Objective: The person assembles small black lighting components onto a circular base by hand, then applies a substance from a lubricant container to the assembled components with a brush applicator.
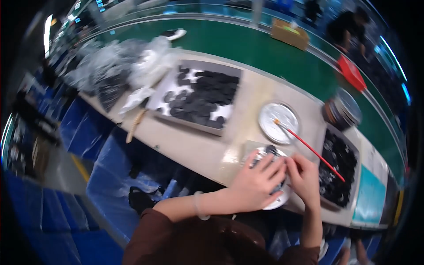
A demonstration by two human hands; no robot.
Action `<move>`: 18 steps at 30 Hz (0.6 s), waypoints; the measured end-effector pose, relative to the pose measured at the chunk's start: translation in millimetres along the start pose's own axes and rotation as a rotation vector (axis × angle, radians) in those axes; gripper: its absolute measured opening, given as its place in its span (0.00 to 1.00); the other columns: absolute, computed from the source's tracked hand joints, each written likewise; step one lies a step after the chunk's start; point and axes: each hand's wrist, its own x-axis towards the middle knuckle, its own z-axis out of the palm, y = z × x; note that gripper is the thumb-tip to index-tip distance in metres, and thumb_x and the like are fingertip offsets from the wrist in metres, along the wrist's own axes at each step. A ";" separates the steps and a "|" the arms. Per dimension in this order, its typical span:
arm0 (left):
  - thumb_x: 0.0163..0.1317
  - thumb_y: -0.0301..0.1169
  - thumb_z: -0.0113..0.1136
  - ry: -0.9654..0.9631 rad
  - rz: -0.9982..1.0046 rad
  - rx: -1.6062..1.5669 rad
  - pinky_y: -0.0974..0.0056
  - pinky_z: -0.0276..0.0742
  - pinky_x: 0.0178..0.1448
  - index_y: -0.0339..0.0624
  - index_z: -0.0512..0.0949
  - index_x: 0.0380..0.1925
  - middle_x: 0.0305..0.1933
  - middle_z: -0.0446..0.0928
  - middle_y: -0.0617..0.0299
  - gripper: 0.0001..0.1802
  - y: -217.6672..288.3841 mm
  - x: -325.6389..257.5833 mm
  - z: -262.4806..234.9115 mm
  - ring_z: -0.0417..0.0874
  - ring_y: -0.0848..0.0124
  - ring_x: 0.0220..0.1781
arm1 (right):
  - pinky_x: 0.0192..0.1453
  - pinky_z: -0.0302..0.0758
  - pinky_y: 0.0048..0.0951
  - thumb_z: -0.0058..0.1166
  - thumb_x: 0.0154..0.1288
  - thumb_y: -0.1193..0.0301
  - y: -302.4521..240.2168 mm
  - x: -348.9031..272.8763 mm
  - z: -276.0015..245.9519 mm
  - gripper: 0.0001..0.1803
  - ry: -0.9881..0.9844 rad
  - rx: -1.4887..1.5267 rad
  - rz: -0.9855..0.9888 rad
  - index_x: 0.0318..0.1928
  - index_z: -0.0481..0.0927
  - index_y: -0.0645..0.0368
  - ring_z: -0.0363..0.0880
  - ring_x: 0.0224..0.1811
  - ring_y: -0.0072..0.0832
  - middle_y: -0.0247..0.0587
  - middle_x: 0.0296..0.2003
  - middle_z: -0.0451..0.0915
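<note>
At the table's near edge, a round white dish (277, 202) holds small dark pieces, mostly covered by my hands. My left hand (258, 182) lies over this dish, palm down, with its fingers stretched and apart. Close against its fingertips, my right hand (304, 176) has thumb and forefinger pinched together; whatever is between them is too small and blurred to make out. Beyond the dish stands a round, shallow, silvery-white lid or tin (274, 114). A brush with a thin red handle (312, 152) rests with its tip in it.
To the left, a shallow box (194, 123) holds many black discs, beside crumpled clear plastic bags (112, 66). At right are a box of shiny black parts (338, 170), a jar (343, 108) and a turquoise sheet (370, 194). Behind runs a green belt (221, 39); another person (351, 28) works beyond.
</note>
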 end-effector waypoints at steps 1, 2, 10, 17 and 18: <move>0.50 0.45 0.58 0.003 0.006 -0.020 0.49 0.56 0.60 0.35 0.72 0.48 0.53 0.70 0.52 0.29 -0.9 -0.9 2.3 0.70 0.59 0.54 | 0.21 0.61 0.23 0.48 0.61 0.73 -0.4 0.0 -0.4 0.11 -0.014 -0.019 -0.012 0.24 0.70 0.67 0.62 0.19 0.14 0.37 0.14 0.67; 0.50 0.45 0.58 0.022 0.023 -0.027 0.49 0.56 0.60 0.35 0.72 0.46 0.54 0.70 0.52 0.29 2.6 0.0 2.7 0.70 0.59 0.54 | 0.21 0.61 0.25 0.48 0.61 0.73 -0.4 -3.9 -4.8 0.11 0.003 -0.055 -0.026 0.24 0.70 0.67 0.64 0.17 0.19 0.41 0.14 0.68; 0.47 0.42 0.60 0.151 0.032 -0.091 0.50 0.56 0.61 0.36 0.73 0.41 0.55 0.68 0.49 0.25 2.8 -8.7 11.7 0.67 0.57 0.56 | 0.21 0.57 0.19 0.46 0.64 0.74 15.2 -9.4 4.1 0.13 0.027 0.136 -0.034 0.23 0.68 0.67 0.59 0.19 0.13 0.31 0.15 0.66; 0.48 0.42 0.59 0.141 0.052 -0.138 0.51 0.56 0.61 0.34 0.71 0.44 0.54 0.67 0.48 0.27 1.6 -8.4 15.0 0.66 0.55 0.57 | 0.20 0.55 0.18 0.45 0.65 0.73 21.8 -5.3 4.5 0.12 0.036 0.142 -0.060 0.24 0.68 0.66 0.60 0.18 0.12 0.30 0.15 0.66; 0.48 0.43 0.59 0.140 0.047 -0.143 0.51 0.55 0.61 0.34 0.71 0.45 0.54 0.67 0.48 0.28 1.4 -8.3 15.0 0.66 0.55 0.57 | 0.20 0.55 0.17 0.45 0.65 0.73 21.9 -4.7 4.7 0.13 0.036 0.150 -0.056 0.24 0.68 0.67 0.59 0.18 0.12 0.30 0.15 0.65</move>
